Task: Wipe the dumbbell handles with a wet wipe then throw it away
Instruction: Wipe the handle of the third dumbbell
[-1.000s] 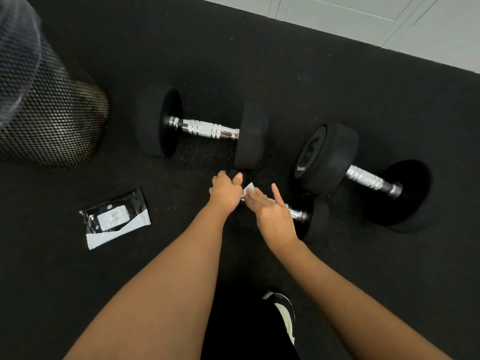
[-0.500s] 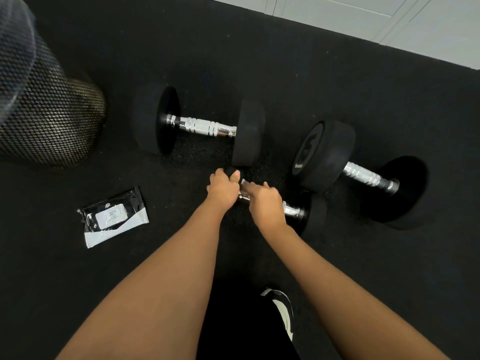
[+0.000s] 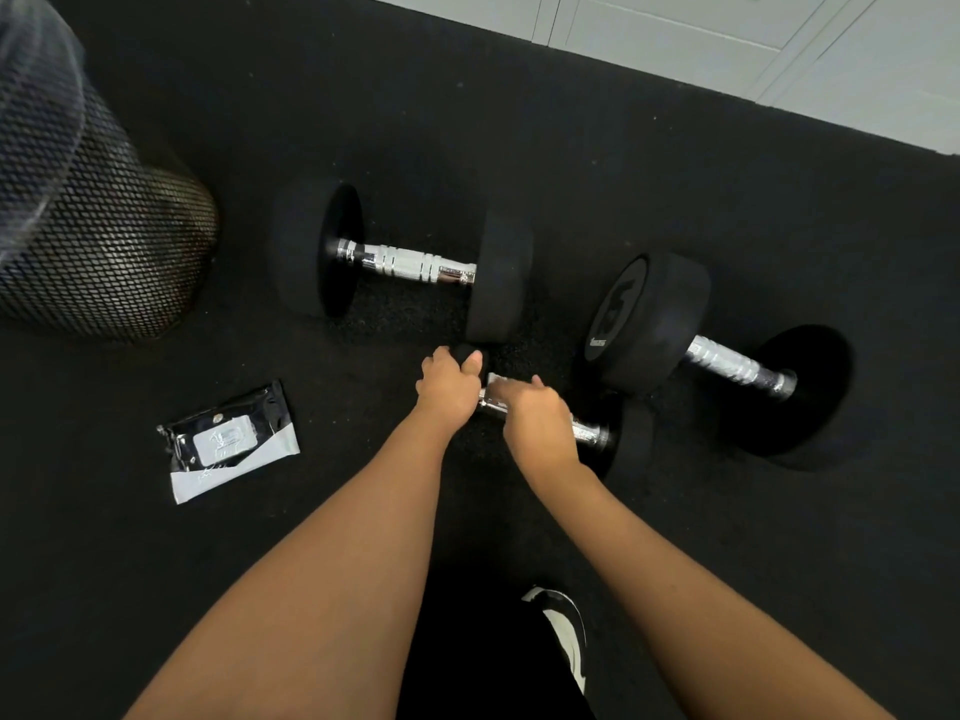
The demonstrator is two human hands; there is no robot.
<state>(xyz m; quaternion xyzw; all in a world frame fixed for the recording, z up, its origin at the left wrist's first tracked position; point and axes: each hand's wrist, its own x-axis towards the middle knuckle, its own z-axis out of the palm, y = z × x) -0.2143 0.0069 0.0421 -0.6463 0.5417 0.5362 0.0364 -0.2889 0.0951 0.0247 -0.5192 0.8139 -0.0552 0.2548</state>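
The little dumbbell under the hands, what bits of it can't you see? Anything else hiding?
Head view only:
- Small dumbbell: its handle's middle is covered by the right hand; its near end by the left hand.
- Wet wipe: only a white corner shows.
- Mesh bin: cut off by the left edge.
- Wipes pack: label too small to read.

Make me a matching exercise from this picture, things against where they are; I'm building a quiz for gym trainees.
Things:
1. mesh bin
2. wipes pack
3. small dumbbell
4. wet wipe

Places:
A. flat on the mat, left of the arms
B. under the right hand, on the handle
C. far left edge
D. gripped at one end by the left hand

Pairs: 1-C, 2-A, 3-D, 4-B
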